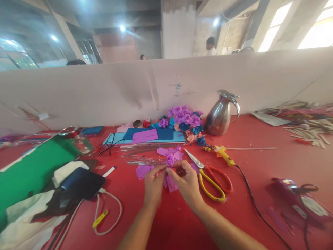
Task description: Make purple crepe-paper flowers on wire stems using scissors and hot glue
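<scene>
Between my two hands, a small purple paper flower [170, 160] stands with its rolled head up and its base in my fingertips. My left hand [154, 182] pinches that base from the left. From the right, my right hand [187, 180] pinches it too, thumb and forefinger meeting the left fingertips. Loose purple paper petals [143, 171] lie around and beneath my hands on the red table [166, 222]. Just right of my right hand are open scissors [208, 173] with one yellow and one red handle. Thin wires [143, 160] lie behind my left hand.
A yellow glue gun [221, 152] and its black cord lie at right. Behind stand a steel jug [221, 113] and a heap of finished paper flowers [186, 119]. Glasses [110, 144], a glass jar [80, 140], and a dark phone-like slab [84, 183] with a white cable are at left.
</scene>
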`<state>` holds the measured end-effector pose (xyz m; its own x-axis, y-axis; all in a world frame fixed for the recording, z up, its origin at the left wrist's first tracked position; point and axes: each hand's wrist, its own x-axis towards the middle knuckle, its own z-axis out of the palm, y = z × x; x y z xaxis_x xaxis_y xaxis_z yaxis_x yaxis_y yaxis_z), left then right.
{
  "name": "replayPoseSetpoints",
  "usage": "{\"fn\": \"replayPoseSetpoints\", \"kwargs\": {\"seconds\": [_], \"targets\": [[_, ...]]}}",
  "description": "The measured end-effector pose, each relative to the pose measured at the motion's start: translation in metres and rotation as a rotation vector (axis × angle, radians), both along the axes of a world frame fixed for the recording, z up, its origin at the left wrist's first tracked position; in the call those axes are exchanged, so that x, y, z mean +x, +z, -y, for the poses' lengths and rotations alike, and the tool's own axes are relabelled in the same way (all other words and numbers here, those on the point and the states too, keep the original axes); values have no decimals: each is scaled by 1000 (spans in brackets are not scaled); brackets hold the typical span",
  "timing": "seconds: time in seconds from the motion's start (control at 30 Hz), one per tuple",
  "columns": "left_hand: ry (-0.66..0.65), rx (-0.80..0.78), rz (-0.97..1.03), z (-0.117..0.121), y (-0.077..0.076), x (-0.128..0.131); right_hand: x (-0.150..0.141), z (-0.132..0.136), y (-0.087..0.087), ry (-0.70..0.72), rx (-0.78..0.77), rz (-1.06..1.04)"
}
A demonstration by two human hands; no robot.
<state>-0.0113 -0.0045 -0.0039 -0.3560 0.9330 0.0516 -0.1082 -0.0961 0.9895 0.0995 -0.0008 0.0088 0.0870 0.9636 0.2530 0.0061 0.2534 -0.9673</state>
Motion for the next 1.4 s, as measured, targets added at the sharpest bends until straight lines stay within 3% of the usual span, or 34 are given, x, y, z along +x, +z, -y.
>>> {"fn": "replayPoseSetpoints", "kwargs": {"seconds": [0.4,0.57,0.7,0.77,0.83,0.97,1.03,1.17,1.23,1.4], "targets": [[-143,-2,60,0,1,-2,2,4,2,-76,261,194],[-117,34,60,1,10,-3,2,9,-1,3,311,211],[-85,72,27,-1,12,-3,2,14,7,20,315,203],[-49,57,40,-2,11,-3,10,11,16,-23,340,192],[-17,31,108,-4,9,-4,29,1,24,-158,349,175],[13,5,295,-8,5,-4,99,-37,20,-507,202,95],[10,-35,353,-10,4,-5,139,-54,9,-553,33,311],[-30,-141,336,-12,3,-7,190,-72,-18,-461,-397,984],[-55,-174,300,-13,1,-9,197,-76,-27,-428,-482,1084],[-47,-182,256,-14,-3,-14,200,-91,-34,-355,-520,1084]]}}
